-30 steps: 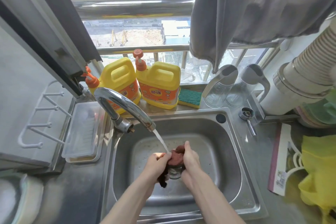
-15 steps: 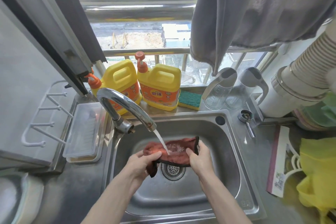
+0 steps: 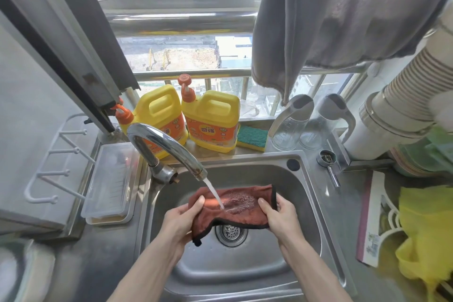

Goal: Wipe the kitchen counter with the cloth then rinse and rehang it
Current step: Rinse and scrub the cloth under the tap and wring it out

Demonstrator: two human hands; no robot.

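two bare forearms reach in from the near edge, and each hand takes one end of the cloth [image 3: 235, 206]. the left hand [image 3: 182, 219] is closed on the left end, thumb on top and fingers curled beneath, with a loose corner hanging down past the wrist. the right hand [image 3: 277, 216] pinches the right end the same way, thumb lying over the black-trimmed edge. held apart like this, the hands stretch the reddish-brown cloth into a shallow sling, which looks meant to give the water a broad face to run through rather than a wad it would only skim.

the cloth hangs inside the sink [image 3: 316, 206], above the drain strainer [image 3: 231, 231] and clear of the basin floor, so runoff can fall straight to the drain. the stream [image 3: 215, 193] lands just left of the cloth's middle, and the wet sheen spreads to the right of it. by my reading this is the rinse step; wringing and rehanging are not yet done.

just behind, the tap [image 3: 166, 144] arches over the basin rim so its spout sits right above the cloth. on the ledge beyond stand two yellow detergent jugs [image 3: 210, 122] and a green sponge [image 3: 252, 136], kept within reach of the sink. to the left, a white hook rack [image 3: 56, 167] on the wall stands empty, perhaps where the cloth goes. farthest off, a grey towel [image 3: 343, 14] hangs before the window.
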